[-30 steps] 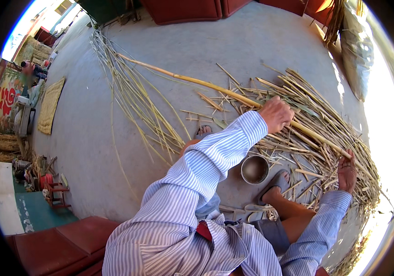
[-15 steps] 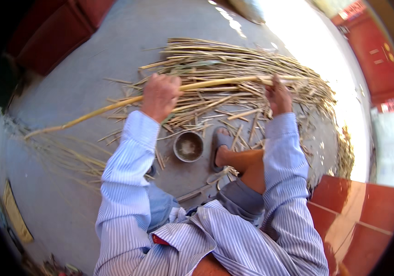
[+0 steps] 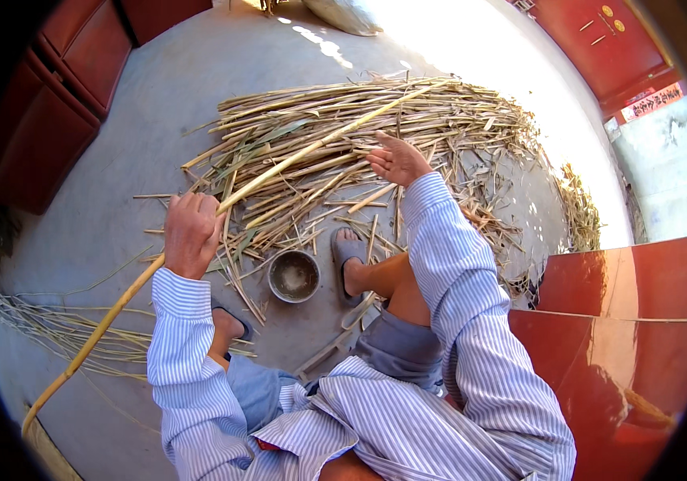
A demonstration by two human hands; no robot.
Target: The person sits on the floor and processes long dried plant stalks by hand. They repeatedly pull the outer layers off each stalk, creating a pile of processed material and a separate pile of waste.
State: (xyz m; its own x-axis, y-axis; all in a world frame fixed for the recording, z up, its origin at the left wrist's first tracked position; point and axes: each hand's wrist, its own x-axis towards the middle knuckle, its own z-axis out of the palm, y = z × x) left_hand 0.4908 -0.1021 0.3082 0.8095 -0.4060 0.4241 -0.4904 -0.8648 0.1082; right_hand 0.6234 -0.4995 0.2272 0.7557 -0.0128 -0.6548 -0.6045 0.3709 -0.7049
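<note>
A long yellowish reed stalk (image 3: 303, 164) runs from the lower left up across the pile, and my left hand (image 3: 191, 232) is closed around it. Its thick lower end (image 3: 55, 385) curves down beside my left sleeve. My right hand (image 3: 398, 159) is off the stalk, palm turned up with fingers apart, and holds nothing. Beneath both hands spreads a heap of dry reed stalks (image 3: 319, 120), laid mostly side by side, with leafy ends toward the right. Between my feet and the heap sits a round metal bowl (image 3: 294, 276) with a little liquid or residue in it.
Thin stripped strands (image 3: 95, 333) lie on the floor at the left. Dark red seats (image 3: 47, 112) stand at the far left. Glossy red panels (image 3: 616, 345) are close at my right, and a red cabinet (image 3: 600, 40) stands at the far right. A pale sack (image 3: 343, 14) is at the back.
My right hand has let go of the stalk and opened. My left hand has moved left and down with the stalk, which now slants more steeply. The whole view has shifted.
</note>
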